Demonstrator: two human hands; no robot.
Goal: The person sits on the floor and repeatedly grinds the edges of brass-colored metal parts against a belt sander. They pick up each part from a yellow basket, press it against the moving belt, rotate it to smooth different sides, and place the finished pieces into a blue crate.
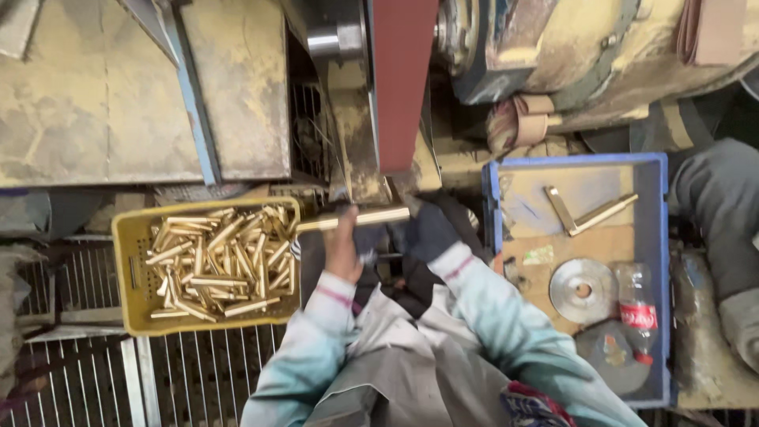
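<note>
Both hands hold one long brass rod level, just below the red sanding belt of a dusty machine. My bare left hand grips the rod's left part. My right hand, in a dark glove, grips its right end near the bottom of the belt. To the left, a yellow plastic crate is filled with several similar brass rods.
A blue crate on the right holds two brass rods, a metal disc and a plastic bottle. Metal grating lies below the yellow crate. A grey-clothed leg of another person is at far right.
</note>
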